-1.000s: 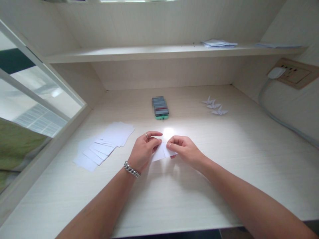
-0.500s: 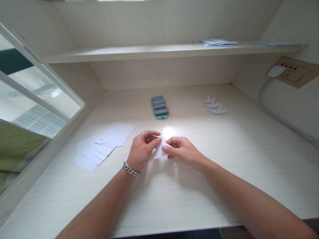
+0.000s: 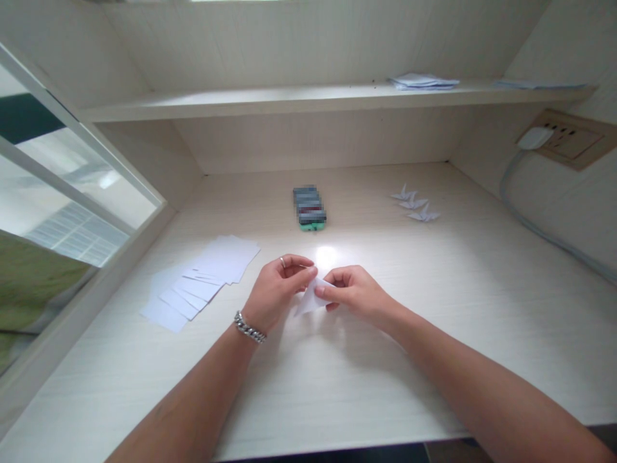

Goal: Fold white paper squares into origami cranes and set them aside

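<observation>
A small folded piece of white paper is held between my two hands, a little above the desk. My left hand, with a ring and a chain bracelet, pinches its upper corner between thumb and fingertips. From the other side my right hand grips its right part, thumb on top and fingers behind. The fingers and thumbs hide part of the paper's upper and right edges. Beyond the hands, to the right, several folded paper cranes sit in a group.
Left of my hands, white paper sheets lie fanned out on the desk. A blurred dark object with a green end lies behind. Above runs a shelf with a paper stack. A plug and cable are at right.
My left thumb and fingertips have slid slightly right and up to the paper's top corner. More of the paper's face shows now. The right hand has barely shifted.
</observation>
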